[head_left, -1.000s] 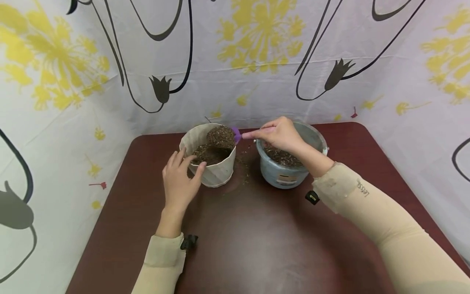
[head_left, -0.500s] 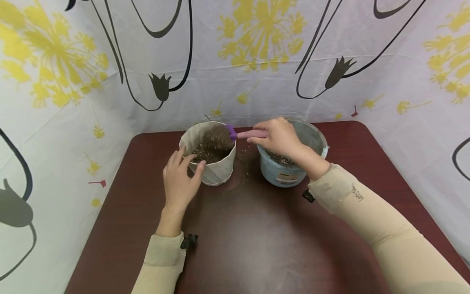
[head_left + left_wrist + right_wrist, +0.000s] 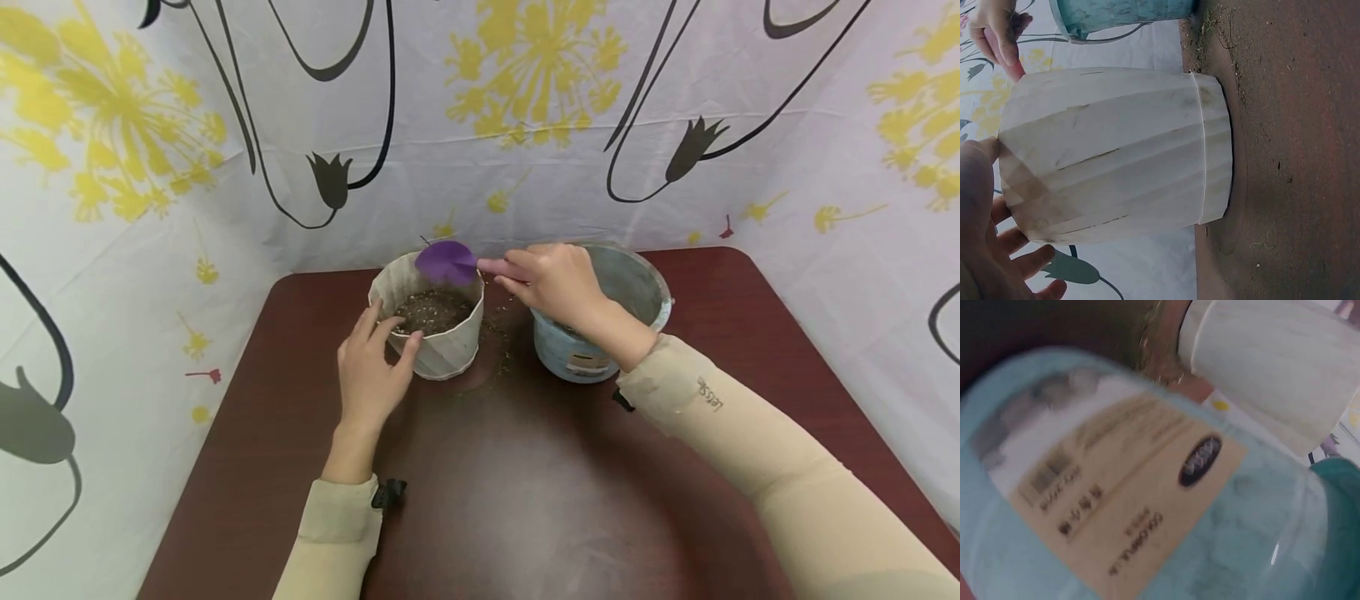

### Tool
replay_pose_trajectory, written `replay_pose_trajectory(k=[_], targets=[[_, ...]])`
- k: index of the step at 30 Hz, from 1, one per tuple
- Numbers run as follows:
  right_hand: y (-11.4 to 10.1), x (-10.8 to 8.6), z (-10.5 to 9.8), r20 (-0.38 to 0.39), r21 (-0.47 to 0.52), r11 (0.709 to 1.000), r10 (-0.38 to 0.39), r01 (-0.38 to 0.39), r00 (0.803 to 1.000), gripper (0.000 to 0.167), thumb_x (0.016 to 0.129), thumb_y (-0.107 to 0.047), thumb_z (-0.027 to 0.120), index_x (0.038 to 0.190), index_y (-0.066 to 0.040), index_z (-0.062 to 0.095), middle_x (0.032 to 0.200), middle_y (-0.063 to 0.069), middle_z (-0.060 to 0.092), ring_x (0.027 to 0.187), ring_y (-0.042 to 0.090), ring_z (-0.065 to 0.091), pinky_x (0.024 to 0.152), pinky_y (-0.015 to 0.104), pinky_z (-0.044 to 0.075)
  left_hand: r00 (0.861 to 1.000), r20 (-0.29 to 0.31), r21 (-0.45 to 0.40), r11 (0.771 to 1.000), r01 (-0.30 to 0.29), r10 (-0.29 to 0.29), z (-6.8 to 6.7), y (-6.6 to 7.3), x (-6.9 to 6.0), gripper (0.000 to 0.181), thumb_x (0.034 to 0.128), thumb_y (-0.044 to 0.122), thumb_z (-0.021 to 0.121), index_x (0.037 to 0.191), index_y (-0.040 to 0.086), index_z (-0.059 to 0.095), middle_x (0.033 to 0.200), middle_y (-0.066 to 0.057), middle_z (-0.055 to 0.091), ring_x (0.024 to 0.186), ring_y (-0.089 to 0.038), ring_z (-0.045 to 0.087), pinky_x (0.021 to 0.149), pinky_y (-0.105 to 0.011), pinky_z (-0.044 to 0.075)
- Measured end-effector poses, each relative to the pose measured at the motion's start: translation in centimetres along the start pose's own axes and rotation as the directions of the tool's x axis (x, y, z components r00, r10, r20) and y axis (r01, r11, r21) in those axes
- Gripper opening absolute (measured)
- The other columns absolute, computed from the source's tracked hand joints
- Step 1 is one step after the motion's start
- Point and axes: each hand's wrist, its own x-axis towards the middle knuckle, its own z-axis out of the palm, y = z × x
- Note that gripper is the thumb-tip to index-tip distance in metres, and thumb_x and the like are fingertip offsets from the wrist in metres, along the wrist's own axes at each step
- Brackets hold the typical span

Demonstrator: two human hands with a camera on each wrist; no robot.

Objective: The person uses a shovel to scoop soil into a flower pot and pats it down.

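A white pleated plant pot with dark soil inside stands on the table. My left hand rests its spread fingertips and thumb on the pot's near-left rim; the left wrist view shows the thumb and fingers along that edge. My right hand grips the pink handle of a small garden trowel. Its purple blade is turned over above the pot's back rim, no soil visible on it. Beneath my right hand stands a blue bucket, its contents mostly hidden by the hand.
Soil crumbs lie on the dark red table between the two containers. A flower-printed cloth hangs behind and at the sides. The bucket's label fills much of the right wrist view.
My right hand has moved left and turned the trowel over, and its heaped soil has dropped into the white pot. The left hand has stayed on the rim.
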Motion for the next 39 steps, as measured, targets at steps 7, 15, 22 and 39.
replay_pose_trajectory(k=[7, 15, 22, 39], targets=[[1.4, -0.8, -2.6, -0.103, -0.108, 0.993, -0.067, 0.056, 0.992, 0.023, 0.085, -0.025, 0.082, 0.079, -0.012, 0.064, 0.059, 0.004, 0.057, 0.042, 0.02, 0.044, 0.036, 0.036, 0.031, 1.0, -0.001, 0.012, 1.0, -0.023, 0.023, 0.2, 0.5, 0.5, 0.052, 0.0961, 0.051, 0.063, 0.124, 0.007, 0.069, 0.154, -0.013, 0.047, 0.146, -0.037, 0.035, 0.111, -0.066, 0.025], [6.5, -4.4, -9.2, -0.02, -0.156, 0.983, 0.094, -0.096, 0.995, 0.021, 0.085, -0.031, 0.08, 0.097, -0.014, 0.08, 0.068, 0.008, 0.071, 0.043, 0.025, 0.05, 0.039, 0.04, 0.033, 0.955, -0.183, 0.006, 0.971, -0.237, 0.234, 1.5, 3.4, 1.9, 0.042, 0.0919, 0.04, 0.07, 0.111, 0.003, 0.071, 0.14, -0.02, 0.057, 0.14, -0.041, 0.042, 0.112, -0.062, 0.03], [8.5, -7.0, -12.5, 0.127, -0.148, 0.972, 0.2, -0.181, 0.972, 0.018, 0.078, -0.022, 0.086, 0.079, -0.013, 0.07, 0.057, 0.004, 0.061, 0.049, 0.027, 0.053, 0.044, 0.049, 0.04, 0.874, -0.101, -0.178, 0.856, -0.485, 0.475, 4.6, 8.2, 1.6, 0.031, 0.0913, 0.024, 0.074, 0.112, 0.002, 0.071, 0.14, -0.019, 0.058, 0.13, -0.036, 0.054, 0.114, -0.043, 0.038], [9.3, -8.0, -7.4, 0.377, -0.377, 0.902, -0.056, 0.209, 0.924, 0.024, 0.082, -0.019, 0.083, 0.066, -0.006, 0.069, 0.064, 0.01, 0.06, 0.053, 0.029, 0.057, 0.044, 0.043, 0.048, 0.875, 0.418, -0.148, 0.969, -0.199, 0.244, 9.3, 12.2, 1.4, 0.054, 0.0966, 0.056, 0.061, 0.14, 0.023, 0.06, 0.166, -0.019, 0.017, 0.154, -0.033, 0.016, 0.117, -0.058, 0.029]])
